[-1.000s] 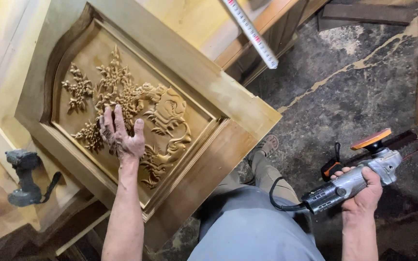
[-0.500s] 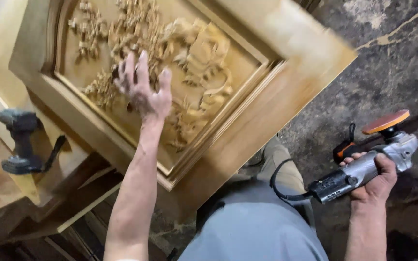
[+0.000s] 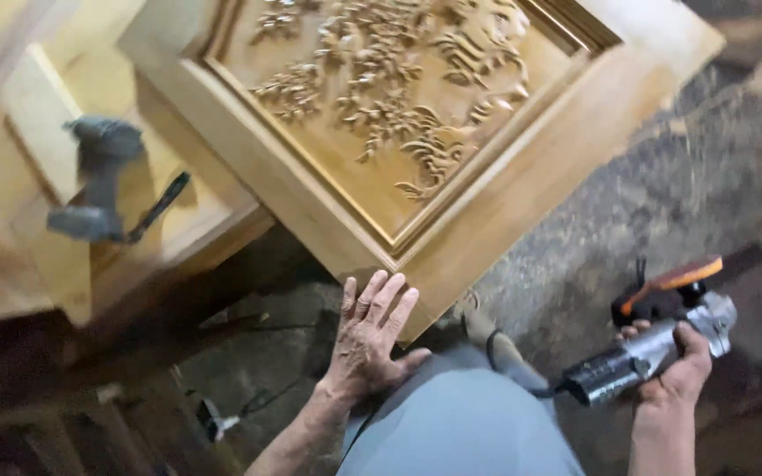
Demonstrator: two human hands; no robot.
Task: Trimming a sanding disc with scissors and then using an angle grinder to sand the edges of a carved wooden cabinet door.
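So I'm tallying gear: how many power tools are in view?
2. A sander in the right hand, and a drill lying on the wood at left. Others may be out of frame.

We see our own two bare forearms, no sleeves reaching the wrists and no gloves. Our left hand [image 3: 370,339] shows at six o'clock, fingers bare, with no ring or watch visible. Our right hand [image 3: 676,370], at four o'clock, is likewise uncovered. Grey trousers [image 3: 460,423] cover our raised knee between them.
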